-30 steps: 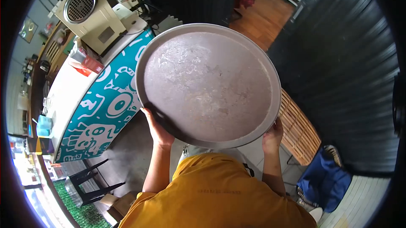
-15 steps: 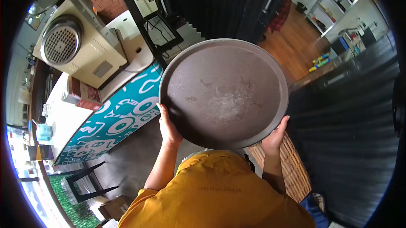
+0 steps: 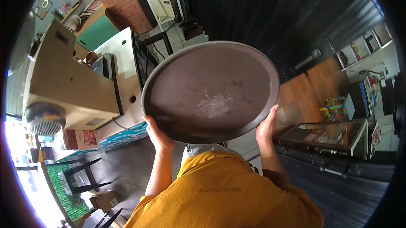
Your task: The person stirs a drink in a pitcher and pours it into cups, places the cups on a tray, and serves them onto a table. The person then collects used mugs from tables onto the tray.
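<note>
Holding one big round brown tray (image 3: 207, 84) w/ both hands, mid-frame, top face turning up toward me and looking scuffed nr its middle. L hand (image 3: 160, 138) is gripping the lower-left rim: thumb lying at the edge, other fingers going under, hidden, so can't tell their spread. R hand (image 3: 265, 130) is doing the same at the lower-right rim, thumb pointing up, rest mostly out of sight behind the tray. My yellow shirt (image 3: 220, 198) is filling bottom centre.

Surroundings: beige machine (image 3: 74, 80) is standing on the white counter (image 3: 127, 69), left side; red/white box (image 3: 86, 138) is sitting just below it in frame. Blk stool (image 3: 78, 190) is standing lower left, cardboard box (image 3: 103, 201) nr it. Brick wall (image 3: 118, 1) is showing upper left, wood floor (image 3: 302, 90) right of the tray.
</note>
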Tool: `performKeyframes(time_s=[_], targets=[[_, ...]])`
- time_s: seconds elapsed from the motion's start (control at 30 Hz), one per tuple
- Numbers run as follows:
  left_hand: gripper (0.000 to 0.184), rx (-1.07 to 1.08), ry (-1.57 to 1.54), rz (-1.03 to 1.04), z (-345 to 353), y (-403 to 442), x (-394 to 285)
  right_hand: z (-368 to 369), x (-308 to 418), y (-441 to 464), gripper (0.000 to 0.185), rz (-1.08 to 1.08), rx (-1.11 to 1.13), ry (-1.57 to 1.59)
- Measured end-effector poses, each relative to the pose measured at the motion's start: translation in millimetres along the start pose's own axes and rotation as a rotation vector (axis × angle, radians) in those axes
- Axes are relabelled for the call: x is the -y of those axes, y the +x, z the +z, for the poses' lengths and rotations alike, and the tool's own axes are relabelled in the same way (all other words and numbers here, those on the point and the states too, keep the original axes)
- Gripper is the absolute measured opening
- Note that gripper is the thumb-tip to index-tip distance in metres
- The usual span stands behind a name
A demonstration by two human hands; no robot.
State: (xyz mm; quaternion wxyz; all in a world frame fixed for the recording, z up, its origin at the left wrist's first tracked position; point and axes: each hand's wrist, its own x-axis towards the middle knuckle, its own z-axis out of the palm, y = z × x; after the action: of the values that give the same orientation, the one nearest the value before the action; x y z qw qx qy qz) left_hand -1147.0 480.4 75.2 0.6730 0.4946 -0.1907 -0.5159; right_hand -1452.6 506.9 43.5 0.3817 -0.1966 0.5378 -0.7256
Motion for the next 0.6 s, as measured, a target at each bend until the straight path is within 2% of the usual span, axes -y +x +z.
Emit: performKeyframes(time_s=[0.1, 0.17, 0.23, 0.27, 0.33, 0.43, 0.53, 0.6], targets=[[0.077, -0.063, -0.031, -0.058, 11, 52, 8, 33, -12, 47, 0.065, -0.027, -0.011, -0.489], [0.083, -0.051, -0.04, -0.018, 36, 99, 12, 71, -16, 86, 0.056, -0.264, -0.064, -0.51], [0.084, -0.13, -0.032, -0.019, 59, 132, 11, 103, -13, 121, 0.059, -0.363, -0.037, -0.523], [0.086, -0.202, 0.001, -0.016, 70, 146, 8, 120, -8, 137, 0.057, -0.324, 0.017, -0.41], [0.087, -0.207, -0.084, -0.023, 82, 171, 8, 152, -2, 171, 0.056, -0.287, 0.096, -0.295], [0.088, -0.177, -0.13, 0.009, 96, 202, 3, 212, 6, 206, 0.053, -0.476, 0.119, -0.454], [0.084, -0.232, -0.169, 0.02, 108, 227, 1, 244, -13, 250, 0.052, -0.484, 0.173, -0.456], [0.078, -0.212, -0.226, 0.145, 123, 243, -1, 280, -26, 278, 0.051, -0.501, 0.211, -0.34]])
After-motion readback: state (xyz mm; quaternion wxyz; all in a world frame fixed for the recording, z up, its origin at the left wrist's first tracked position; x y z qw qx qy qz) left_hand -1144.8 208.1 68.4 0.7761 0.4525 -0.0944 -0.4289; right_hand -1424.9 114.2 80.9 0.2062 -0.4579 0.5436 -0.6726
